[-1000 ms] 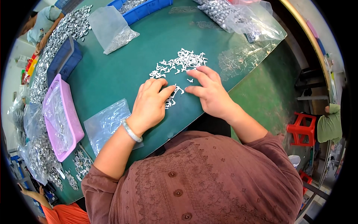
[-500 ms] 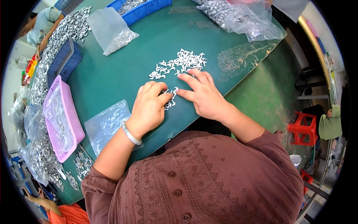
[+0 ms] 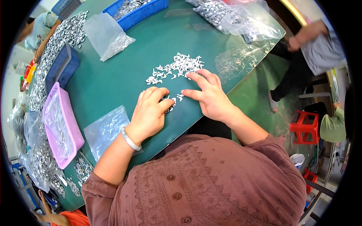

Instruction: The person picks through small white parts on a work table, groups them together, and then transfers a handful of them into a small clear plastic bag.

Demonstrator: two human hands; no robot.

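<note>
A loose heap of small curved silvery-white metal pieces (image 3: 184,63) lies on the green tabletop in front of me. My left hand (image 3: 149,111) rests on the table, curved round a smaller cluster of the same pieces (image 3: 170,108). Its thumb and forefinger stand apart, and the hand partly hides that cluster. My right hand (image 3: 212,96) is spread, its upper fingertips at the near edge of the heap. The right thumb is beside a couple of single pieces (image 3: 180,97) lying between my hands.
A flat clear plastic bag (image 3: 107,130) lies by my left forearm, with a purple basket (image 3: 69,132) beyond. Blue bins (image 3: 62,69), bagged metal parts (image 3: 215,15) and a long pile of parts (image 3: 68,32) occupy the far and left sides. A red stool (image 3: 304,127) stands on the floor at right.
My right thumb has moved slightly away from the left hand's cluster, and the gap between my hands is wider. A person walking has come into view at the upper right.
</note>
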